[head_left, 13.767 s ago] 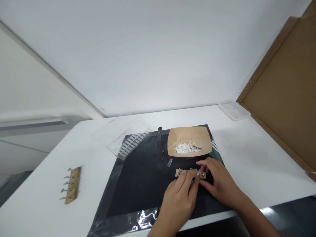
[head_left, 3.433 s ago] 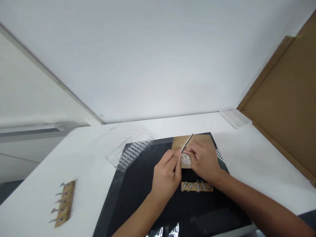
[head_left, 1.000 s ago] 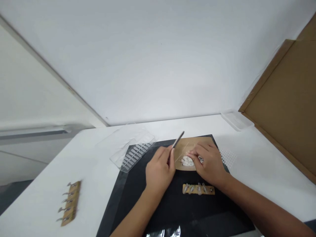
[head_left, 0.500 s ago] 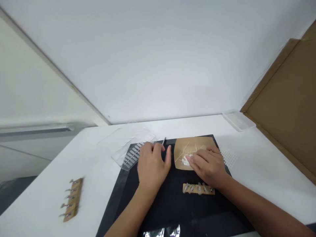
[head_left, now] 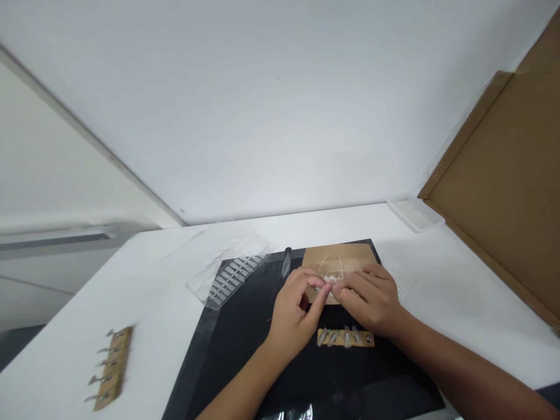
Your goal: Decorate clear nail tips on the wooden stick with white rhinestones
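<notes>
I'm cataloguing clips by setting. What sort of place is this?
Probably a small handcraft workstation: there's a black mat on a white table, a tan tray with white bits in it, and a brown strip bearing small clear pieces.

The place looks like a small working corner for handcraft, as in a modest workshop; if it belongs to a home or to a business cannot be told. A white desk [head_left: 472,315] stands against a plain white wall [head_left: 280,116], and a brown cardboard panel [head_left: 494,175] rises at the right. On the desk lies a black mat [head_left: 227,344]. Small craft supplies show the character: a clear plastic tray [head_left: 236,274] with rows of nail-like pieces, a brown dish [head_left: 312,256] with white bits, a narrow strip [head_left: 340,338] carrying clear tips and, at the left, another strip [head_left: 114,370] with metal clips.
</notes>
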The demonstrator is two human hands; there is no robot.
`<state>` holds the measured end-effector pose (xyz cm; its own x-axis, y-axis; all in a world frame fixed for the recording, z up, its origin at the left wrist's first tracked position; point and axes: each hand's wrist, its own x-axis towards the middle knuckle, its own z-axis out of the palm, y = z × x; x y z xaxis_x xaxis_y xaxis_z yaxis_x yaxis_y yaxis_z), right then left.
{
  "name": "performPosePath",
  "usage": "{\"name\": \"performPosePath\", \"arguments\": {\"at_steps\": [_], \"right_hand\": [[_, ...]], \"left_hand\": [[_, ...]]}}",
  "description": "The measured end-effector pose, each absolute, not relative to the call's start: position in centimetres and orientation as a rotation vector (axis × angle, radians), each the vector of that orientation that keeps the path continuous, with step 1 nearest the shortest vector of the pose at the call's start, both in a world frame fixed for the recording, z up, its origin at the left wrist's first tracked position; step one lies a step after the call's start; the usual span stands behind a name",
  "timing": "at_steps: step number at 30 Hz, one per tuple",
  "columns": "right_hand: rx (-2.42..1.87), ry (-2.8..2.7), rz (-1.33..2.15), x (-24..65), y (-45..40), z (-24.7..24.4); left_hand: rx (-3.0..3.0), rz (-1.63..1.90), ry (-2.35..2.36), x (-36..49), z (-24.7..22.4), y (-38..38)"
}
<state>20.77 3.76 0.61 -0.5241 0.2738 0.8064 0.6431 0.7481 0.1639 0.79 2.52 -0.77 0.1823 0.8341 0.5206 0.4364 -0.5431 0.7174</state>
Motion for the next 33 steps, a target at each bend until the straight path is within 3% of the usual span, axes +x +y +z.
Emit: {"name": "performPosePath", "arguments": {"at_steps": [33], "right_hand": [[-0.58, -2.158, -0.415, 20.9, 4.1, -0.1]], "left_hand": [[1.859, 1.427, 1.068, 0.8, -1.1, 2.3]]}}
